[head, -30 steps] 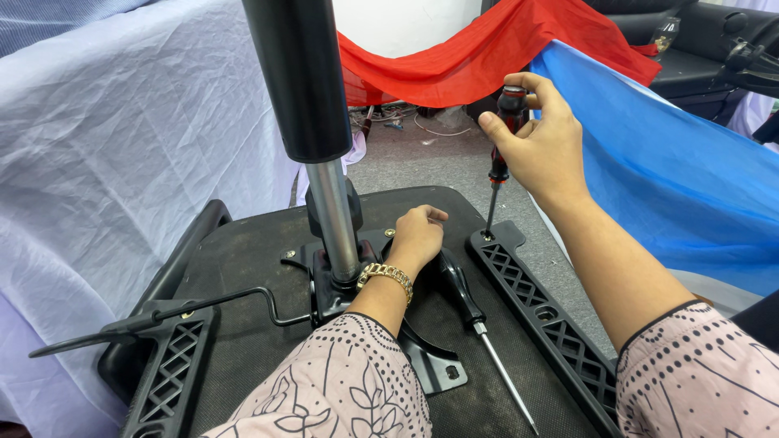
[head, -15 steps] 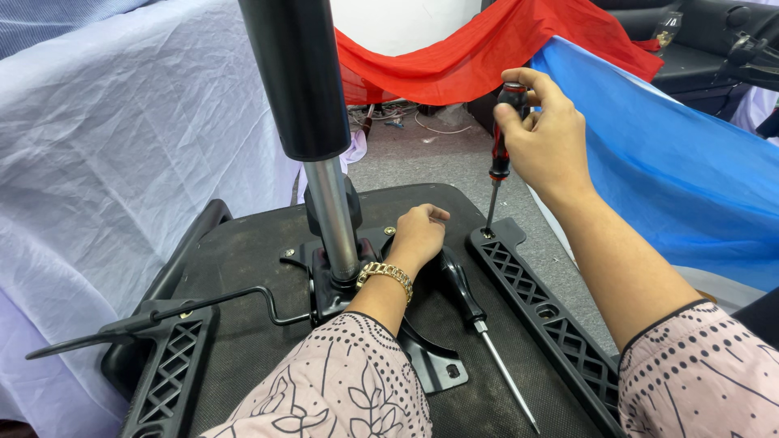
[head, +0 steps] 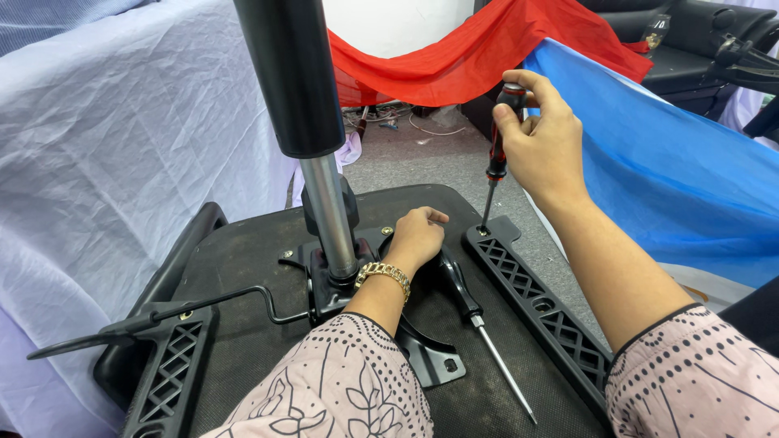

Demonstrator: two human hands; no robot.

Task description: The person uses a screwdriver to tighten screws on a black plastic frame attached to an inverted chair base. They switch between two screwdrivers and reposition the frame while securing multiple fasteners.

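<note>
- Right hand grips the red-black screwdriver, tip at the bracket's far-end screw; any tilt could cam it out.
- Left hand lies loosely curled on the seat base, holding nothing.

The chair seat lies upside down, with the post standing up in its middle. The left hand rests on the seat just right of the post. A spare screwdriver lies beside that hand. Farther right runs an arm bracket. The right hand holds a screwdriver upright, its tip probably touching the bracket's far end. Another bracket sits at the left.
</note>
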